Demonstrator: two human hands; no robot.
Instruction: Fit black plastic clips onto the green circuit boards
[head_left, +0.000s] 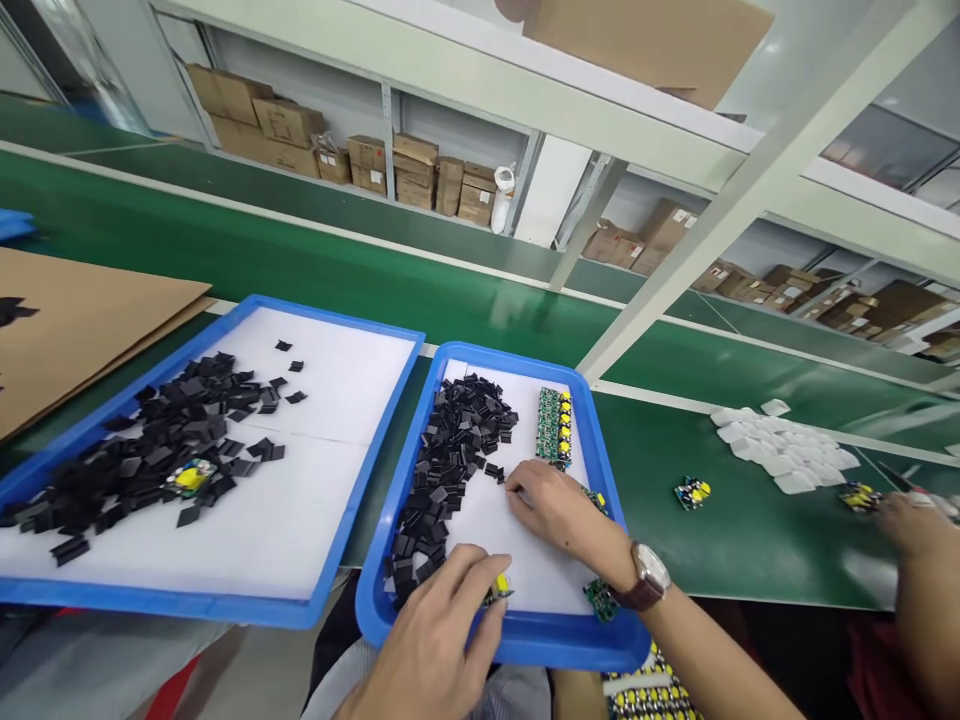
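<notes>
Holds yellow-topped circuit board [502, 584] in left hand [442, 632]; pinches with right hand [559, 513], contents unclear. Might drop board among black rectangular pieces [466, 425] through fingertip-only hold.

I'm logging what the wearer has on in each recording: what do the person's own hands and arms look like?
The left hand and right hand are bare, without gloves. The right forearm shows no sleeve in view; at its wrist is a watch with a round, silver-coloured case, pale dial and brown strap.
</notes>
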